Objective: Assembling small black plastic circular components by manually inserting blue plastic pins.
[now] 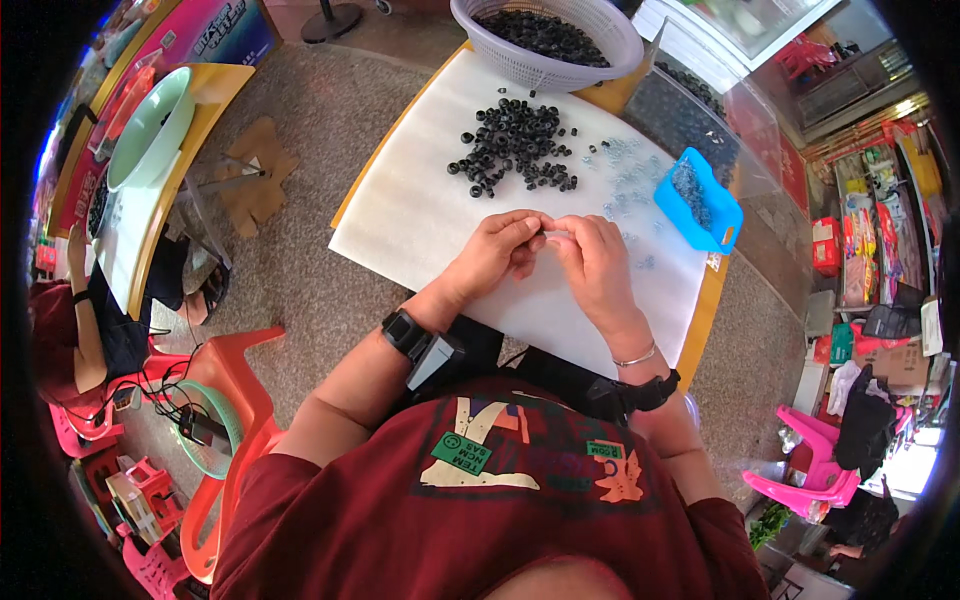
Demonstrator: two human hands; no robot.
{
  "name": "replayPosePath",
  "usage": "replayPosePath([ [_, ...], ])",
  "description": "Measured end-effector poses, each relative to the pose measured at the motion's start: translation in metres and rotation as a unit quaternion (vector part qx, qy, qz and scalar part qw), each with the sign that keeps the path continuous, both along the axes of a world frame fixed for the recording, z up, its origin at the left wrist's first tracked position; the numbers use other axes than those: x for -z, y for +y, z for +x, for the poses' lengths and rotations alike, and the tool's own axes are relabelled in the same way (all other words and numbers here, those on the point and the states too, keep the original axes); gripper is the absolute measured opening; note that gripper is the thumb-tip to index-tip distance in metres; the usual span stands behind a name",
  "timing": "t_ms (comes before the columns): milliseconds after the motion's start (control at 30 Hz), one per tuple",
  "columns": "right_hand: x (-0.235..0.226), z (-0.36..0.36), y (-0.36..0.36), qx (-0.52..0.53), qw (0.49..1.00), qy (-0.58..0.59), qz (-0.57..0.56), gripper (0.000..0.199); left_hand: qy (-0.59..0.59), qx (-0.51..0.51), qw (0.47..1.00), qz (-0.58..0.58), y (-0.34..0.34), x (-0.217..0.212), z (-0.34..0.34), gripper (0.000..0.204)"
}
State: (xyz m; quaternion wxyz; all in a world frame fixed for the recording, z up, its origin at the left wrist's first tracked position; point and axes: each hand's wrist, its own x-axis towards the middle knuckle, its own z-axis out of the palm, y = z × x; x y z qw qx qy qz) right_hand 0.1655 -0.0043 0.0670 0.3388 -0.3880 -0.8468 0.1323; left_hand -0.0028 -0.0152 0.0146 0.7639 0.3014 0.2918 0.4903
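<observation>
Just nearer the person than the black pile [512, 140], the head view shows both hands fingertip to fingertip, pinched narrow: the left hand [503, 246] holds a small dark piece [543, 232]; whether the right hand [597, 268] grips anything, I cannot tell. Beyond the pile, a latticed basket [548, 74] holds more rounded black pieces; right of the pile, a blue tray [716, 228] holds clear bits [690, 192], others scattered beside the pile on the smooth white surface [415, 200].

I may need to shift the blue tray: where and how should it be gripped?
Probably grip the blue tray at the slot-like opening in its near-right wall, with the right hand coming from the near side. That wall faces the person, the opening offers an edge to hook, and the clear pieces inside lie left of it.
</observation>
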Motion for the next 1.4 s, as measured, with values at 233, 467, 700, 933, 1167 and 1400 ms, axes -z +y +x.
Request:
replayPosePath([
  [233, 0.01, 0.0, -0.002, -0.008, 1.0, 0.005, -0.006, 0.008, 0.009, -0.038, 0.999, 0.003, -0.002, 0.004, 0.0, 0.022],
  [467, 0.009, -0.002, 0.007, -0.014, 0.999, -0.027, 0.018, 0.015, 0.077, -0.028, 0.995, 0.062, 0.0, 0.0, 0.008, 0.032],
  [700, -0.018, 0.011, 0.035, 0.035, 0.987, 0.06, -0.143, 0.015, 0.018, -0.017, 0.998, 0.055, -0.004, -0.005, 0.001, 0.046],
  [933, -0.075, 0.1, 0.195, 0.246, 0.944, 0.218, -0.037, 0.031, -0.005, -0.002, 1.0, 0.027, 0.001, -0.01, 0.003, 0.035],
  [1167, -0.034, 0.038, 0.149, 0.144, 0.985, 0.089, -0.036, 0.025, -0.018, 0.009, 1.0, 0.01, -0.003, -0.002, -0.004, 0.027],
  [1400, 0.033, -0.037, 0.12, 0.056, 0.998, -0.031, 0.001, 0.016, -0.038, 0.01, 0.999, 0.019, -0.001, 0.001, -0.004, 0.026],
])
